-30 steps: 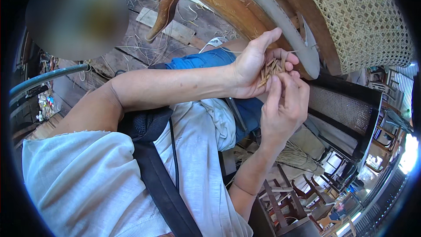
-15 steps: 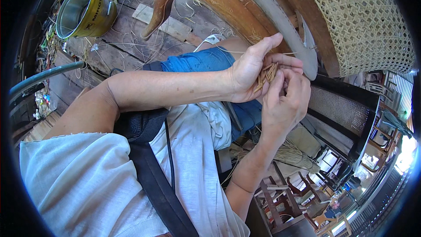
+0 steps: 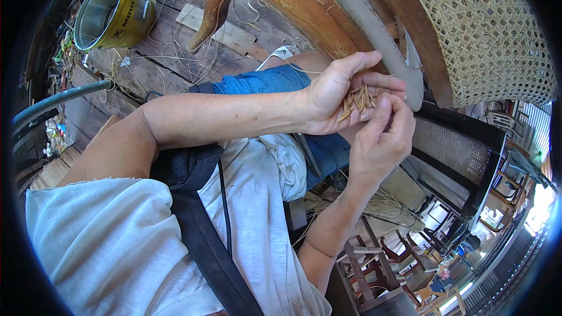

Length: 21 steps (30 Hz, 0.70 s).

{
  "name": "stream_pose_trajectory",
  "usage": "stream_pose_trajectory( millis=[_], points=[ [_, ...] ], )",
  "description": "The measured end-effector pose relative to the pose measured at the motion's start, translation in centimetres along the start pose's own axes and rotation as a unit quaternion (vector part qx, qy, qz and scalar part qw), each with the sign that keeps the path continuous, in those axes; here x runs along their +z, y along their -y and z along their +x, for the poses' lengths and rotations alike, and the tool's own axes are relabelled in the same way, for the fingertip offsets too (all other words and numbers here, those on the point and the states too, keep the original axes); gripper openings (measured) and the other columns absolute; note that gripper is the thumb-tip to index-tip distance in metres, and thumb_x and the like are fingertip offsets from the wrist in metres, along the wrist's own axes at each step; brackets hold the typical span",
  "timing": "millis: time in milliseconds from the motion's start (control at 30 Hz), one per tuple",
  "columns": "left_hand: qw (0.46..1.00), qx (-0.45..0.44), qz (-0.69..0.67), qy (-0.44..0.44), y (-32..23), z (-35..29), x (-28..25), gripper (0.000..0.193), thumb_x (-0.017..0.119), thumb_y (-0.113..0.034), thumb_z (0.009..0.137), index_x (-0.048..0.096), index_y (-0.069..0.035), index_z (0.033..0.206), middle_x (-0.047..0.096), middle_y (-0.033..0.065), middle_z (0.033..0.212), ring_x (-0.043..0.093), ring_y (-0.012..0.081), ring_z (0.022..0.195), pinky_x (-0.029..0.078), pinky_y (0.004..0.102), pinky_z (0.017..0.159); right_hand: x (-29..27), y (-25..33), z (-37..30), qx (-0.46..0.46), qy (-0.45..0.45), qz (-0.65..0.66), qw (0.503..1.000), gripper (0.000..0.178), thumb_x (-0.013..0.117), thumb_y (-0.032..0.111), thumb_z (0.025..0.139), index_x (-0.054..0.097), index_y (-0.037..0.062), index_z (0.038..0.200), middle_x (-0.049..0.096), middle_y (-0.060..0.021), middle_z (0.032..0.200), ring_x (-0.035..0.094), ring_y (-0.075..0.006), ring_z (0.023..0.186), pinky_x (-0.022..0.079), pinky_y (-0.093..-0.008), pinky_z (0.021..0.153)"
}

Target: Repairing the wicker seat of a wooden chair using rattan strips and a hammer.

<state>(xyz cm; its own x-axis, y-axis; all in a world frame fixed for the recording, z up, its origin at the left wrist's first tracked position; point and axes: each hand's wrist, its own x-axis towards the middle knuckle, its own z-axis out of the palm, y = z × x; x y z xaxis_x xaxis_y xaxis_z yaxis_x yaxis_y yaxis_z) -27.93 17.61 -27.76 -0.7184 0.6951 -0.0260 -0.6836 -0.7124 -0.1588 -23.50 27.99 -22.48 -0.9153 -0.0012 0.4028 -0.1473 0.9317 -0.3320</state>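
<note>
My left hand [image 3: 331, 90] is turned palm up and cupped, its thumb raised. In its palm lies a small heap of thin, light-brown wooden pegs [image 3: 358, 103], several of them pointing different ways. My right hand [image 3: 383, 134] reaches up to the left fingers with thumb and forefinger pinched together at the edge of the heap. What sits between those fingertips, if anything, is hidden. Just beyond the hands stands a curved wooden furniture frame [image 3: 316, 9] with a grey curved strip [image 3: 374, 38] along it. Woven cane webbing [image 3: 486, 29] covers the part at the right.
A yellow metal bucket [image 3: 132, 20] stands on the plank floor at far left, near a loose board [image 3: 202, 23] and scattered cane strands. A black-framed cane panel [image 3: 453, 149] is right of my hands. Below it lie a bundle of cane strands [image 3: 395, 210] and several wooden chairs [image 3: 374, 269].
My right fingers have shifted slightly up and away from the palm, uncovering more of the pegs. The pegs lie looser and more spread. My left hand has barely moved.
</note>
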Motion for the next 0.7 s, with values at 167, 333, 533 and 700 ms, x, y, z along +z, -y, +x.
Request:
stream_pose_trajectory(
  millis=[167,333,533,700],
  points=[
    [0.996,0.018,0.064,-0.067,0.1,0.0,0.2,0.045,0.055,-0.031,0.098,0.062,0.010,0.114,0.069,0.0180,0.107,0.069,0.0199,0.095,0.059,0.0278,0.085,-0.2,-0.2,0.1,0.069,0.007,0.081,0.994,0.018,0.057,0.019,0.098,0.061,0.0009,0.099,0.062,-0.0156,0.088,0.061,-0.0348,0.082,0.048,-0.0427,0.071],
    [0.998,0.025,0.048,-0.039,0.3,-0.1,0.9,0.035,0.055,-0.022,0.098,0.061,0.009,0.115,0.069,0.0161,0.106,0.069,0.0192,0.094,0.059,0.0259,0.086,-0.6,-0.8,0.4,0.105,0.039,0.141,0.984,0.020,0.058,0.016,0.098,0.063,-0.0007,0.107,0.067,-0.0172,0.099,0.066,-0.0311,0.088,0.052,-0.0377,0.076],
    [0.988,0.071,0.097,-0.101,0.6,0.1,0.8,0.030,0.050,-0.015,0.100,0.058,0.007,0.119,0.067,0.0154,0.112,0.067,0.0183,0.101,0.057,0.0243,0.089,-0.2,-0.2,1.1,0.111,-0.006,0.286,0.952,0.019,0.056,0.010,0.099,0.063,-0.0049,0.109,0.069,-0.0096,0.098,0.065,-0.0167,0.085,0.053,-0.0295,0.073],
    [0.987,0.016,0.097,-0.123,-1.5,-0.2,1.0,0.028,0.050,-0.022,0.100,0.062,0.002,0.109,0.071,0.0109,0.094,0.071,0.0168,0.080,0.061,0.0251,0.065,-1.3,-2.0,1.2,0.188,0.015,0.489,0.852,0.019,0.056,0.005,0.099,0.062,-0.0064,0.112,0.067,-0.0104,0.096,0.064,-0.0093,0.080,0.054,-0.0221,0.072]
  ],
)
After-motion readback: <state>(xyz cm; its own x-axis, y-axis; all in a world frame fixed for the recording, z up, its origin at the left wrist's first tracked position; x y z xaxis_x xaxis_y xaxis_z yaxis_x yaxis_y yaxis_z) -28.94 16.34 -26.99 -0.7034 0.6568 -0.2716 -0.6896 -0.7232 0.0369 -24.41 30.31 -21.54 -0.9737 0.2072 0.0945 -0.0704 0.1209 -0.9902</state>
